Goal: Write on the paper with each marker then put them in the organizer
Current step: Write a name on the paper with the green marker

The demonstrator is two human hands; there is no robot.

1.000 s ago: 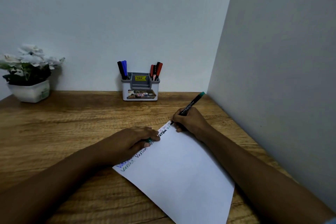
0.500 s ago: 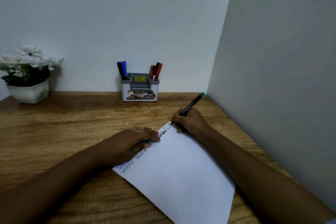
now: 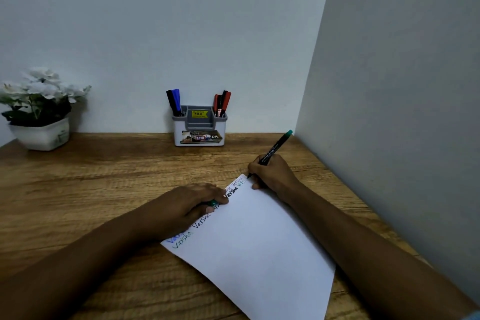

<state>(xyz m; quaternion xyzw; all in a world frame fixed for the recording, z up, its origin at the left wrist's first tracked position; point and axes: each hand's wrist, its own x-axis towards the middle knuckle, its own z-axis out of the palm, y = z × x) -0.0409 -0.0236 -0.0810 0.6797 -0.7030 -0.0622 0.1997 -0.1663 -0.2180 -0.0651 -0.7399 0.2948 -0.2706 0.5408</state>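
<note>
A right hand (image 3: pixel 272 174) grips a green marker (image 3: pixel 275 149), tip at the paper's (image 3: pixel 259 249) far corner, while the left hand (image 3: pixel 187 206) pins the sheet to the table (image 3: pixel 78 189), a green cap (image 3: pixel 213 202) tucked under its fingers. An organizer (image 3: pixel 198 127) of markers stands by the wall.

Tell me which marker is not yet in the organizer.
The green-ended marker, held in the right hand with its tip at the paper. The others stand in the organizer.
</note>
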